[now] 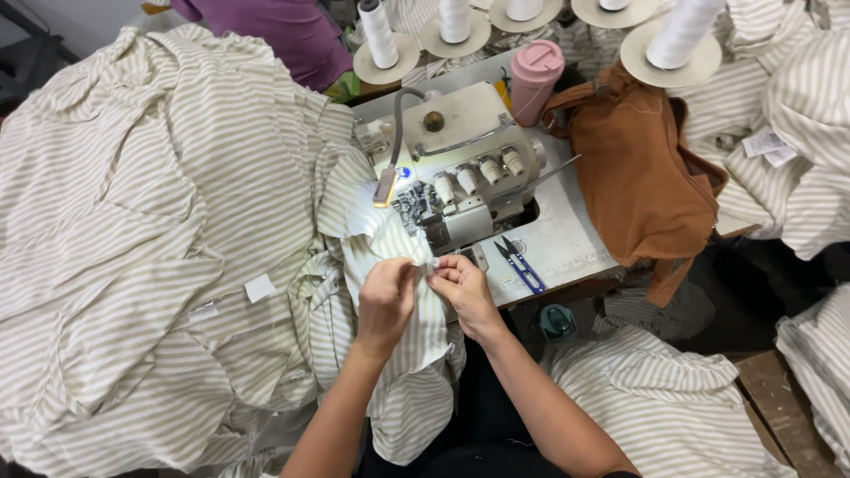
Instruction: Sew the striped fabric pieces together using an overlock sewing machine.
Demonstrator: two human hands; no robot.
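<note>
Left hand [387, 301] and right hand [462, 288] close together, both pinched on striped cloth [390, 235] just before the serger [456, 181]. Blue snips [521, 265] beside, on the table [567, 239]. Brown cloth [637, 177] farther right.

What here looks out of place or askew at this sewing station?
Little stands out. A brown garment is heaped on the table's right side, part hanging over the edge. Both hands pinch striped fabric before the sewing machine. The snips lie flat.
</note>
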